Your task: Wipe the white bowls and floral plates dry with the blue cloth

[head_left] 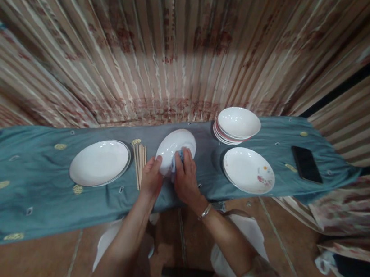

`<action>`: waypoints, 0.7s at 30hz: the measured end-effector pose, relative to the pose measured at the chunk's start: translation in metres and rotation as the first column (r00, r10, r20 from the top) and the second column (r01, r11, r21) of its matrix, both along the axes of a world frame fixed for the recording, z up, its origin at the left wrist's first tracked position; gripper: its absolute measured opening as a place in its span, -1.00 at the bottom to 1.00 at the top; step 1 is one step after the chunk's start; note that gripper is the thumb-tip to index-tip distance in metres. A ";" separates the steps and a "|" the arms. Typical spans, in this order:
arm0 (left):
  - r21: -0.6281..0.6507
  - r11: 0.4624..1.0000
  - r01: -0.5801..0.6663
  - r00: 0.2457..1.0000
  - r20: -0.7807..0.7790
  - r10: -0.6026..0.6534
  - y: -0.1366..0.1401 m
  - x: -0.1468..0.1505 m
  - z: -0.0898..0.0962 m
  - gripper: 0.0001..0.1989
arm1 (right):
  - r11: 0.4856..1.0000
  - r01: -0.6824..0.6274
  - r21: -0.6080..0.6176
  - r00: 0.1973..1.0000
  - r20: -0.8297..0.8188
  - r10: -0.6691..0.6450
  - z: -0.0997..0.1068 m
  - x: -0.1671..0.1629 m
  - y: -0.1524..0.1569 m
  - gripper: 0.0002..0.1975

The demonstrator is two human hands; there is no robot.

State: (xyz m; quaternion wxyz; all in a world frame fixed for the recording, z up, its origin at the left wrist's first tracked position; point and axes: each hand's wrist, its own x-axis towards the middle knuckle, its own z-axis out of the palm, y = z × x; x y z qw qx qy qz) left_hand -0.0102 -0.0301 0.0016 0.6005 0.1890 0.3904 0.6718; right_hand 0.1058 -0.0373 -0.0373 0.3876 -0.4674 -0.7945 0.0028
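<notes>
A white bowl (172, 144) is tilted toward me over the middle of the table. My left hand (152, 176) is closed on its lower left rim, thumb on top. Bunched in my right hand (185, 175) is a light blue cloth (175, 160), pressed against the bowl's inside; the fingers cover much of it. Just left of my left hand lie several wooden chopsticks (138, 162), side by side. Stacked white plates (100, 163) are farther left. To the right are a stack of white bowls (238, 122) and white plates with a flower print (247, 169).
A teal patterned cloth (47, 202) covers the long, narrow table. A black phone or tablet (306, 164) lies near its right end. Pleated curtains (170, 41) hang right behind the table. Dark poles (360, 73) stand at the right. The floor is tiled (278, 255).
</notes>
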 end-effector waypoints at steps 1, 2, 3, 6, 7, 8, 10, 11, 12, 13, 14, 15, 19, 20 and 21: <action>-0.003 1.000 0.000 1.000 -0.008 0.000 0.000 0.001 0.001 -0.66 | 1.000 0.020 -0.008 1.000 -0.001 -0.020 0.001 0.002 0.002 -0.32; -0.005 1.000 0.001 1.000 -0.013 -0.001 -0.001 0.001 0.002 -0.65 | 0.999 0.038 -0.016 0.999 -0.003 -0.038 0.002 0.004 0.004 -0.33; -0.006 1.000 0.004 1.000 -0.017 -0.004 -0.001 0.002 0.002 -0.64 | 0.998 0.055 -0.025 0.998 -0.008 -0.055 0.002 0.006 0.006 -0.33; -0.014 1.000 0.009 1.000 -0.016 -0.010 -0.003 0.004 0.005 -0.60 | 0.995 0.095 -0.043 0.995 -0.036 -0.096 0.001 0.012 0.014 -0.35; -0.017 1.000 0.002 1.000 -0.012 -0.002 -0.003 0.004 0.006 -0.59 | 0.993 0.103 -0.050 0.993 -0.049 -0.106 -0.001 0.014 0.017 -0.36; -0.019 1.000 -0.008 1.000 -0.007 0.007 -0.003 0.004 0.006 -0.59 | 0.992 0.113 -0.061 0.991 -0.064 -0.117 -0.003 0.015 0.020 -0.36; -0.024 0.999 -0.028 1.000 0.001 0.028 -0.002 0.005 0.006 -0.58 | 0.986 0.131 -0.101 0.986 -0.094 -0.140 -0.008 0.016 0.023 -0.38; -0.027 0.999 -0.036 0.999 0.002 0.036 -0.002 0.005 0.006 -0.58 | 0.983 0.136 -0.126 0.983 -0.109 -0.150 -0.012 0.016 0.024 -0.39; -0.031 0.999 -0.042 0.999 0.001 0.042 -0.001 0.005 0.006 -0.58 | 0.979 0.137 -0.152 0.980 -0.126 -0.156 -0.016 0.016 0.023 -0.40; -0.033 0.998 -0.047 0.999 0.001 0.047 0.000 0.004 0.005 -0.58 | 0.976 0.131 -0.177 0.977 -0.143 -0.157 -0.019 0.015 0.022 -0.41; -0.036 0.998 -0.056 0.998 0.004 0.056 0.001 0.004 0.004 -0.59 | 0.973 0.119 -0.197 0.975 -0.160 -0.152 -0.023 0.014 0.019 -0.41; -0.038 0.997 -0.066 0.998 0.011 0.067 0.002 0.003 0.003 -0.59 | 0.971 0.105 -0.215 0.974 -0.176 -0.144 -0.026 0.013 0.016 -0.41; -0.062 0.990 -0.124 0.991 0.041 0.127 0.007 -0.001 -0.002 -0.66 | 0.969 0.029 -0.244 0.978 -0.195 -0.078 -0.034 0.009 -0.001 -0.40; -0.071 0.989 -0.131 0.990 0.042 0.134 0.008 -0.002 -0.003 -0.68 | 0.973 0.003 -0.229 0.979 -0.197 -0.049 -0.034 0.009 -0.003 -0.39; -0.076 0.988 -0.133 0.990 0.039 0.136 0.009 -0.002 -0.004 -0.69 | 0.979 -0.025 -0.203 0.979 -0.202 -0.017 -0.034 0.009 -0.005 -0.38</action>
